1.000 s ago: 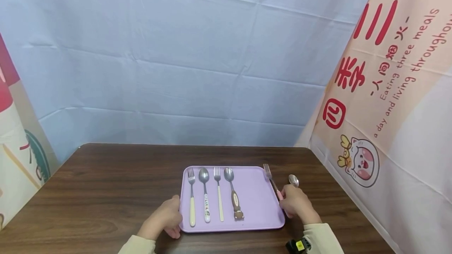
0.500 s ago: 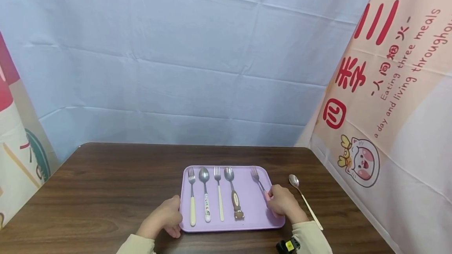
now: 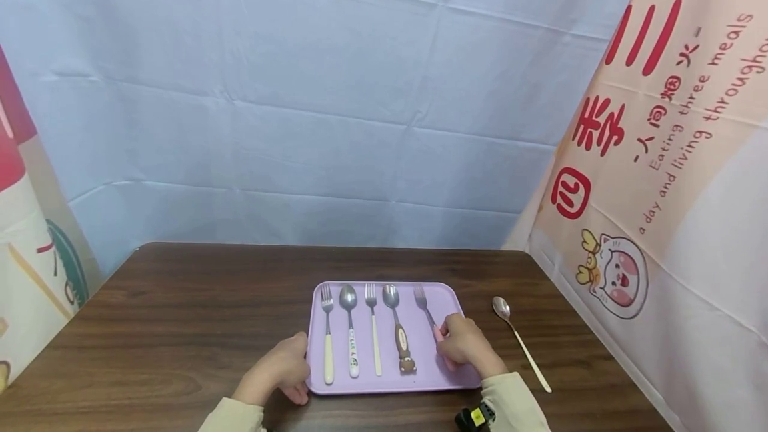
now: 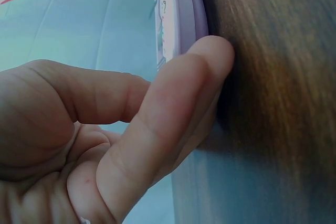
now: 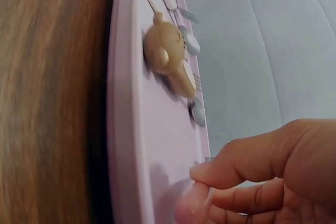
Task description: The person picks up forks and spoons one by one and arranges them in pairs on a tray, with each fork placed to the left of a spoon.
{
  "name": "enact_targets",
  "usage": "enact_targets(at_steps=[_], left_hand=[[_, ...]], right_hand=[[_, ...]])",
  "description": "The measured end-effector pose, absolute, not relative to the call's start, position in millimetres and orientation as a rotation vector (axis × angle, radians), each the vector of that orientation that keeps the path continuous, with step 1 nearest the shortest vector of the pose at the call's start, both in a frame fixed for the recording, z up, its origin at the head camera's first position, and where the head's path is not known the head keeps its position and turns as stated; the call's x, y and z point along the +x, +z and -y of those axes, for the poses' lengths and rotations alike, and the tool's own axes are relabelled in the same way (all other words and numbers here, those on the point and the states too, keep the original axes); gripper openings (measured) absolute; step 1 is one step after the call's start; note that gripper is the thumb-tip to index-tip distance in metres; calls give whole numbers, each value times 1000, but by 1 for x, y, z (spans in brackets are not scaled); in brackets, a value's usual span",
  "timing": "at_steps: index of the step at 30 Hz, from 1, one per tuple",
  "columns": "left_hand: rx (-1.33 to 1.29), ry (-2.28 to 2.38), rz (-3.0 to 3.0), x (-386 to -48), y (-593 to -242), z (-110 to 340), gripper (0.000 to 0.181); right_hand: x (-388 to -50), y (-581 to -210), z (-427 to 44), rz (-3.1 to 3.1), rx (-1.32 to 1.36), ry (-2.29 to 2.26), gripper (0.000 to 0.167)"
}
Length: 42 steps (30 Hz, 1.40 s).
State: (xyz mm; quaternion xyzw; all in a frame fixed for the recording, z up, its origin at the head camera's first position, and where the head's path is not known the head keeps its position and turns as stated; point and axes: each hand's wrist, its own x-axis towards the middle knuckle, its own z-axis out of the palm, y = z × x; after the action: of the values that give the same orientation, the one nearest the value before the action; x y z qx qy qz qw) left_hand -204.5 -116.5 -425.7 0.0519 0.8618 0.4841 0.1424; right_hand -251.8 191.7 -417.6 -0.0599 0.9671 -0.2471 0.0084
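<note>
My right hand [image 3: 463,341] pinches the pink handle of a fork [image 3: 427,305] over the right part of a lilac tray [image 3: 384,389]. In the right wrist view its thumb and fingers close on the pink handle end [image 5: 193,205]. My left hand [image 3: 287,367] grips the tray's left edge, with the fingertips [image 4: 212,56] against the outside of the rim. On the tray, left to right, lie a cream-handled fork [image 3: 328,345], a spoon with a printed white handle [image 3: 351,332], a slim fork [image 3: 375,339] and a brown bear-handled utensil [image 3: 401,339] with a spoon-like head.
A slim spoon [image 3: 521,342] with a pale handle lies slantwise on the dark wooden table [image 3: 198,312], right of the tray. A pale blue cloth [image 3: 300,119] hangs behind the table, and a printed cloth [image 3: 678,172] hangs at the right.
My right hand has carried the pink-handled fork leftward from beyond the tray's right edge to over the tray. The slim spoon's handle has come into sight. My left hand stays put.
</note>
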Motion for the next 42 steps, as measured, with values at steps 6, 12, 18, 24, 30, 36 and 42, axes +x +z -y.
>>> enact_targets(at_steps=[6, 12, 18, 24, 30, 36, 42], left_hand=[[143, 1392, -2484, -206, -426, 116, 18], [140, 1395, -2476, -206, -426, 116, 19], [135, 1417, -2469, -205, -427, 117, 20], [142, 1415, -2476, -205, -428, 117, 19], [144, 1417, -2472, -206, -429, 117, 19], [150, 1424, -2471, -205, -428, 117, 19], [152, 1425, -2472, -205, -428, 117, 19]], right_hand=[[-251, -420, -184, -3012, -233, -770, 11], [-252, -421, -183, -3009, -235, -764, 12], [-252, -424, -181, -3009, -239, -763, 13], [-251, -424, -181, -3003, -211, -730, 14], [-251, -423, -182, -2999, -208, -716, 15], [-251, -421, -182, -3032, -176, -623, 14], [-250, -414, -181, -3059, -143, -499, 9]])
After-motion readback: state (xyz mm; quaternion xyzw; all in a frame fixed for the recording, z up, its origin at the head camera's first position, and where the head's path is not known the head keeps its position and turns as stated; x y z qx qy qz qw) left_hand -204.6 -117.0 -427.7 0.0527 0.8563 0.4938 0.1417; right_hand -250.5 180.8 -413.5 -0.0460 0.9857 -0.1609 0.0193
